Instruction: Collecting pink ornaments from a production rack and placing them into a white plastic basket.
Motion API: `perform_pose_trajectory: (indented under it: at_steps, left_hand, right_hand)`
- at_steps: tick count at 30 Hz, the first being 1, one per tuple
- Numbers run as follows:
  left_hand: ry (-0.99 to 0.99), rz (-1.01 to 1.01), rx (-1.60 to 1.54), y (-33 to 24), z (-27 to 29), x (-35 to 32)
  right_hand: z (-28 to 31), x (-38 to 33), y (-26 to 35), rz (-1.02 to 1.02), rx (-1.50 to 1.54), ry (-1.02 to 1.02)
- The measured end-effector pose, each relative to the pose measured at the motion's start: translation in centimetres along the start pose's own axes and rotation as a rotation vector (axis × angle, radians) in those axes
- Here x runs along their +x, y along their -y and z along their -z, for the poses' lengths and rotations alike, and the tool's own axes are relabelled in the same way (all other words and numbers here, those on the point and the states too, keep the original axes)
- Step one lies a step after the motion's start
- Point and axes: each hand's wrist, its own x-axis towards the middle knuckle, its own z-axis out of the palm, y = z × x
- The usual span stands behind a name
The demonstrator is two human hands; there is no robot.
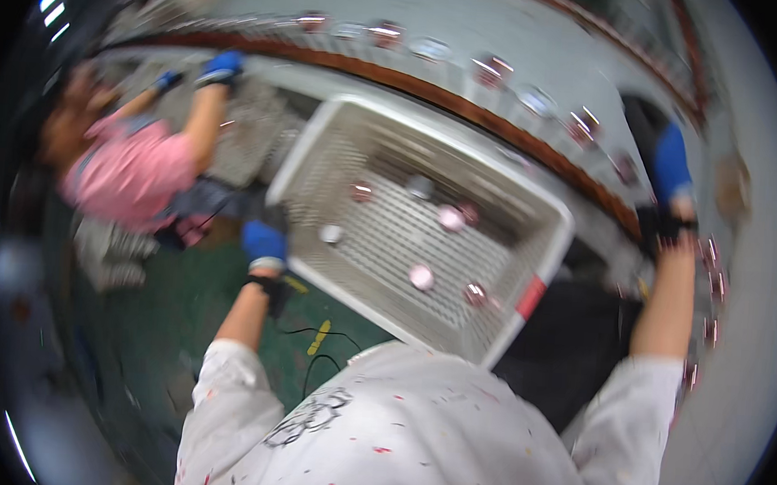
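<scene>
Green floor (pixel 222 303) lies below us; our left hand (pixel 264 243) seems clamped on the white crate (pixel 425 236) rim, our right hand (pixel 671 168) raised, fingers too blurred to tell.

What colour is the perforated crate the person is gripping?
White, with a red patch on one corner; the crate shows in the head view.

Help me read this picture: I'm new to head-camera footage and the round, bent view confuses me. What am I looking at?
One fisheye camera on a person's head looks down, so straight edges curve. The white spattered shirt at the bottom is the wearer's. Both arms reach up from it in blue gloves. The left hand is at the near edge of a white perforated plastic crate; whether it grips is too blurred to tell. The right hand reaches out by a conveyor carrying small round shiny pieces. A few similar pieces lie in the crate. At upper left works a second person in pink.
</scene>
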Motion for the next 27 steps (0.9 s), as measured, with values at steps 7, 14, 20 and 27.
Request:
perform_pose_trajectory:
  at_steps: [7,14,20,27]
  left_hand:
    - [0.009,0.06,-0.238,-0.2,1.1,1.7]
    - [0.035,0.053,-0.263,-2.1,0.7,2.2]
    - [0.017,0.038,-0.253,-1.8,1.2,1.0]
    - [0.034,0.088,-0.229,0.5,1.9,-0.1]
  right_hand:
    - [2.5,5.0,-5.3,0.08,-0.106,-0.349]
    - [5.4,5.9,-15.3,0.393,-0.622,-0.083]
    - [-6.0,5.7,-9.0,-0.166,-0.393,0.144]
    - [-12.8,0.8,0.5,0.269,-0.725,0.339]
